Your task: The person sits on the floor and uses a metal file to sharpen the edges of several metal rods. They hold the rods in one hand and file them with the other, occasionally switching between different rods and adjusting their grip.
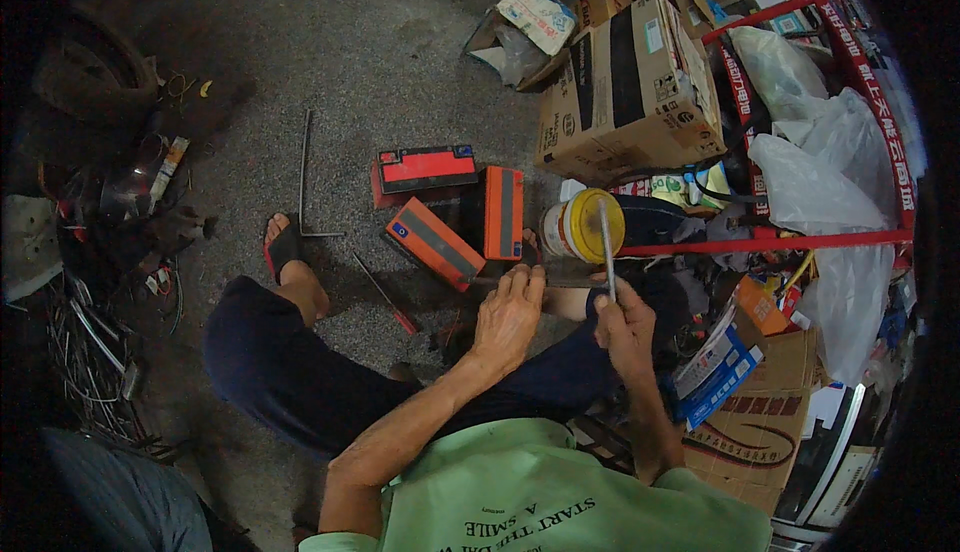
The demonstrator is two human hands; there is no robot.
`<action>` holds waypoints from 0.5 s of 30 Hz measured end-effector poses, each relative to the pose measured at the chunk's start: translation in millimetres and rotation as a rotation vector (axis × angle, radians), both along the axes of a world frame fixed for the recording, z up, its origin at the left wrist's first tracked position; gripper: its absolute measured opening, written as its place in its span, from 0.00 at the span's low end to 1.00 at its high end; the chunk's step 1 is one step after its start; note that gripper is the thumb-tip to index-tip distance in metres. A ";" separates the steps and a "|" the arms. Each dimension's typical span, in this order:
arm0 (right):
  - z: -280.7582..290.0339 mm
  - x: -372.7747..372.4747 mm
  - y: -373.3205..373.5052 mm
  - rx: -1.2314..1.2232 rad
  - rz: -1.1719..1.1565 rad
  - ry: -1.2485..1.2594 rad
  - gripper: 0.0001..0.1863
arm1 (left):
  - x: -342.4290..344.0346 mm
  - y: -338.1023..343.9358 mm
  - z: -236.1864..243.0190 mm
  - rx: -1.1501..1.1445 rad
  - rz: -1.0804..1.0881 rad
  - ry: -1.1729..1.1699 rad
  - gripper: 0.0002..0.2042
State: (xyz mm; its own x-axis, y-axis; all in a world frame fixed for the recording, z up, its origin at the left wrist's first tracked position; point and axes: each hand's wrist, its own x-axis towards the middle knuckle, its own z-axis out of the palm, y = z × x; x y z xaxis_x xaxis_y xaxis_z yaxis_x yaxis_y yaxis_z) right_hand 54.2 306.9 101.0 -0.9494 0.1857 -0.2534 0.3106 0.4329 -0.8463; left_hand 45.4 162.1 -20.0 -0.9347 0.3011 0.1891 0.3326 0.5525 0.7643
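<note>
My right hand (pixel 626 329) is closed around a straight grey metal rod (pixel 607 247), which points away from me across the yellow lid of a white bucket (pixel 552 232). Just left of it, my left hand (pixel 510 320) has its fingers curled over a thin dark flat bar (pixel 570 282) lying crosswise; its grip underneath is hidden. Past my left hand lie two orange block batteries with grey strips, one slanted (pixel 435 242) and one straight (pixel 503 212). Behind them sits a third, red and black battery (pixel 427 167).
An L-shaped metal rod (pixel 305 172) and a red-handled screwdriver (pixel 385 294) lie on the rough floor, left. Cardboard boxes (pixel 630 102), a red-framed rack (pixel 770 244) and plastic bags (pixel 820 172) crowd the right. Wires and scrap (pixel 95 352) are heaped far left.
</note>
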 end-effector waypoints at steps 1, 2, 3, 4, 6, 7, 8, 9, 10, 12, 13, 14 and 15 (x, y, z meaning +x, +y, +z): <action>2.3 -0.4 2.3 0.109 0.181 0.066 0.15 | 0.5 -1.2 3.6 0.038 -0.004 0.004 0.32; 6.5 -2.4 3.8 0.219 0.361 0.132 0.15 | 1.1 -2.3 7.3 0.076 -0.008 0.007 0.33; 11.7 -5.4 3.5 0.329 0.541 0.197 0.15 | 1.6 -3.4 11.1 0.115 -0.009 -0.010 0.32; 26.1 -13.6 -4.0 0.505 0.684 0.253 0.16 | 1.1 -6.1 17.3 0.151 -0.004 -0.025 0.31; 60.5 -32.8 -26.4 0.858 0.965 0.363 0.19 | 3.0 -9.4 20.8 0.207 0.001 -0.062 0.29; 63.7 -35.3 -28.1 0.964 1.004 0.319 0.19 | 3.0 -8.4 21.7 0.236 -0.007 -0.078 0.27; 64.0 -39.3 -30.7 0.978 1.060 0.427 0.19 | 3.1 -7.6 22.5 0.264 -0.013 -0.095 0.25; 63.9 -43.8 -34.4 0.990 1.117 0.536 0.18 | 3.6 -6.5 22.8 0.274 0.000 -0.034 0.23; 62.9 -47.0 -37.1 0.995 1.175 0.647 0.18 | 5.3 -5.5 21.9 0.281 0.016 0.024 0.21; 64.0 -49.6 -41.0 1.001 1.302 0.724 0.17 | 4.8 -3.1 18.4 0.319 0.040 0.108 0.18; 64.6 -51.6 -42.2 1.012 1.351 0.744 0.16 | 3.0 -3.5 17.0 0.347 0.048 0.133 0.17; 65.2 -53.7 -43.4 1.022 1.400 0.765 0.16 | 1.7 -4.0 15.9 0.375 0.055 0.157 0.17; 66.5 -58.0 -42.9 1.046 1.433 0.764 0.16 | 1.7 -5.0 14.9 0.357 0.059 0.128 0.17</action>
